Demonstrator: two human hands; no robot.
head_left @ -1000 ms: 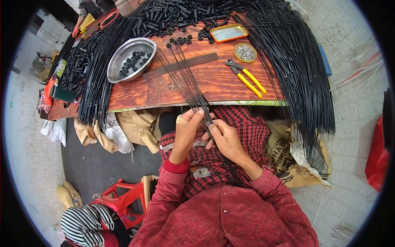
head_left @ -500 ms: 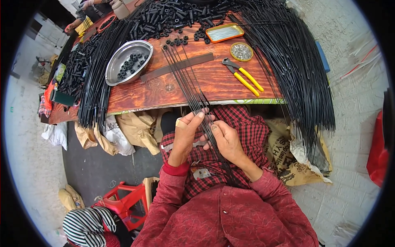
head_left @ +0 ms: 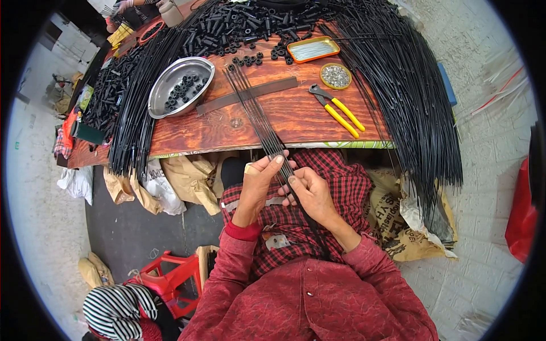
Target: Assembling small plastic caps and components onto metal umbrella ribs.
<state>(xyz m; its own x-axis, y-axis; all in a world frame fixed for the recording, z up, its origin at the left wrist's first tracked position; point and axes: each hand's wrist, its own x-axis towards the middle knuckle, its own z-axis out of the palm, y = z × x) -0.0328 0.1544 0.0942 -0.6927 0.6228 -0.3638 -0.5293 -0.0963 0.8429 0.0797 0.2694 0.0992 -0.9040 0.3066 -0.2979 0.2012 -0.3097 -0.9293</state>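
Observation:
Several thin black rods [head_left: 257, 115] lie side by side, slanting from the wooden table down over my lap. My left hand [head_left: 260, 181] is closed on the bundle at the table's front edge, its thumb across the rods. Lower down, my right hand [head_left: 311, 196] pinches the same rods between thumb and fingers. The far tips rest on the table beyond a flat dark metal bar [head_left: 250, 95]. Near those tips lie small black ring-shaped pieces [head_left: 248, 59]. Below my right hand the rods run down over the red checked apron [head_left: 341, 176].
On the table [head_left: 199, 136] stand a metal bowl [head_left: 156, 94] of black rings, yellow-handled pincers [head_left: 340, 113], a round dish of small metal bits [head_left: 335, 76] and a tray of thin pins [head_left: 313, 49]. Piles of black rods [head_left: 409, 108] flank both sides. Another person's hand [head_left: 124, 5] shows far left.
The rods have drawn closer together into a tighter, more even row. Both hands keep their hold with little movement. The view has shifted slightly.

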